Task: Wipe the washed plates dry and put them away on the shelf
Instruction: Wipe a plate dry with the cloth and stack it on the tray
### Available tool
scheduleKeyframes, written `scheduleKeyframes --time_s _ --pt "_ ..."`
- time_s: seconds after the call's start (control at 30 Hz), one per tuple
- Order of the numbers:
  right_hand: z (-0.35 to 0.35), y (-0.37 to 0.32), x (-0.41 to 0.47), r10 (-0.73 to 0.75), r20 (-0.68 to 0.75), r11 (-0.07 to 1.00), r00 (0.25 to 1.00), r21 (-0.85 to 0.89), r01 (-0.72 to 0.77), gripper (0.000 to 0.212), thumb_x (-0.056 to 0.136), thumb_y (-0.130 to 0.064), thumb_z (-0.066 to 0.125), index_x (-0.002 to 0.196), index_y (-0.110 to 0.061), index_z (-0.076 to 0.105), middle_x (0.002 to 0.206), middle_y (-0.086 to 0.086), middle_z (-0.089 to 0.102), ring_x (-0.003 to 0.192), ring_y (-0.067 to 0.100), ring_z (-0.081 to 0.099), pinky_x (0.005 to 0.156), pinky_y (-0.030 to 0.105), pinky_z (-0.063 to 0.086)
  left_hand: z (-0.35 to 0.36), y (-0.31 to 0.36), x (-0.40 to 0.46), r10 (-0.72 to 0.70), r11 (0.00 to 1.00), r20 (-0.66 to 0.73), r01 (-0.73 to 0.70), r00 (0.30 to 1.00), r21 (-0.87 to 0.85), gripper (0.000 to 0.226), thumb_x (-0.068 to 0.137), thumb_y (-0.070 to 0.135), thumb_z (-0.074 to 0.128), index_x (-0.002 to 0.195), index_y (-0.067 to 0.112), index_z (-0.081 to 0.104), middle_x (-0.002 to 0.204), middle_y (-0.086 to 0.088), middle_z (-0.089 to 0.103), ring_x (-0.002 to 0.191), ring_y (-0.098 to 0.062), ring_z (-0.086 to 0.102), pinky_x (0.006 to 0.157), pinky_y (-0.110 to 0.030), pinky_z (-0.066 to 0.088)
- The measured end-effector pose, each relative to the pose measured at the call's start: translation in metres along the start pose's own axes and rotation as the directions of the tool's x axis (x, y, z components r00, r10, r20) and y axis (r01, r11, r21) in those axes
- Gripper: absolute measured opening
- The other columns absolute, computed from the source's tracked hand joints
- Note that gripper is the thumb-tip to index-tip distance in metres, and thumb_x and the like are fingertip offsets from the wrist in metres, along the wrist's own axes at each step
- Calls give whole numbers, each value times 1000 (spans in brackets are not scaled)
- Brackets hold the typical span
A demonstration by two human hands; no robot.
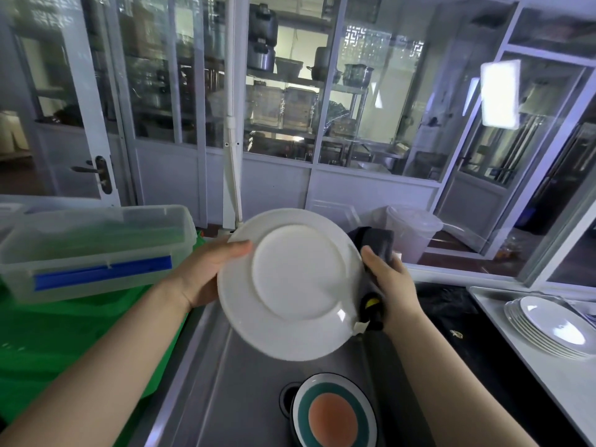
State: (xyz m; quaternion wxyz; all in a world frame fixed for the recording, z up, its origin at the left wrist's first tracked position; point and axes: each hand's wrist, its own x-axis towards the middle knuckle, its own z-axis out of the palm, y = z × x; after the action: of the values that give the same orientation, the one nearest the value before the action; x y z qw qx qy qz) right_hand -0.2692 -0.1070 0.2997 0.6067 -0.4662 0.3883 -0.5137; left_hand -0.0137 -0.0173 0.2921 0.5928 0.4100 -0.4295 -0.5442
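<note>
From the head view, a white plate (295, 282) is held up over the steel sink (238, 375), its underside and foot ring turned toward the camera; the left hand (206, 272) grips its left rim, thumb curled over the edge; the right hand (392, 285) is closed round a dark cloth (375, 243) that is pressed against the plate's right rim and seems to pass behind it, so I judge the wiping of this plate to be under way and not finished; a small yellow mark and a white tag show on the cloth below the hand. To the right, on a pale shelf (493, 304), a stack of white plates (548, 327) lies already put away, which suggests several are done. Down in the sink a coloured plate (333, 414), with orange centre and teal ring, leans near the drain and looks to be waiting its turn; whether more lie under it I cannot tell. On the left a clear lidded box (93, 250) with a blue clip rests on a green surface (64, 343); greenish contents show through its walls, too blurred to name; beyond the sink a pale lidded bucket (414, 230) stands shut, its contents hidden.
</note>
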Motion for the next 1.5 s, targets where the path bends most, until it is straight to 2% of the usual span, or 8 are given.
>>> scheduleKeyframes --time_s 0.17,0.37,0.57,0.73,0.9,1.1,1.23,1.5 --pt "2 4 1 -452 -47 826 891 -398 398 17 98 -18 48 112 -22 56 115 -4 58 110 15 52 98 30 39 28 3 2 170 983 -171 -180 970 -41 40 71 28 65 107 11 65 92 -9 74 90 -28 69 70 -40 58" --pt "28 2 -20 -579 157 585 800 -604 542 55 91 -23 41 145 -17 37 146 3 24 134 12 22 104 2 5 80 17 25 405 881 -430 -471 807 -54 10 93 18 59 103 19 63 89 7 75 81 -10 71 58 -26 56" --pt "49 4 -50 -695 404 261 594 -628 733 54 85 -14 50 138 -20 51 141 18 38 117 39 41 102 46 36 113 -8 34 465 827 -476 -558 746 -66 21 86 32 60 97 17 70 95 -7 73 92 -27 68 82 -38 53" --pt "-1 18 -43 -729 423 163 537 -655 737 57 81 1 49 132 -24 56 138 16 42 112 33 43 104 33 31 125 -29 35 388 848 -590 -525 708 -72 15 90 25 61 103 22 67 99 1 74 93 -22 70 71 -36 55" --pt "-57 21 -26 -716 230 298 659 -754 586 67 77 13 58 134 -24 52 138 18 43 119 38 42 105 31 25 140 -47 34 196 880 -528 -386 826 -276 18 96 19 57 110 28 64 109 4 72 93 -13 71 62 -33 59" --pt "-134 30 -13 -589 75 418 805 -824 382 52 91 -2 58 136 -28 52 145 12 38 126 35 35 105 28 19 159 -81 29 134 954 -445 -237 885 -185 14 96 18 54 103 25 64 92 8 73 79 -4 70 57 -23 55" --pt "-200 60 -31 -524 32 395 851 -876 276 48 90 -7 63 133 -27 57 144 11 42 127 34 35 105 33 24 173 -118 19 153 987 -404 -159 902 19 13 97 16 52 93 20 64 67 16 70 61 3 65 52 -24 49" --pt "-310 149 -87 -221 -6 140 975 -990 26 45 85 -13 69 127 -27 62 143 6 47 123 32 41 98 46 43 198 -189 1 -55 998 -399 45 915 -36 10 94 19 56 94 23 66 73 9 73 66 -7 69 46 -23 50"
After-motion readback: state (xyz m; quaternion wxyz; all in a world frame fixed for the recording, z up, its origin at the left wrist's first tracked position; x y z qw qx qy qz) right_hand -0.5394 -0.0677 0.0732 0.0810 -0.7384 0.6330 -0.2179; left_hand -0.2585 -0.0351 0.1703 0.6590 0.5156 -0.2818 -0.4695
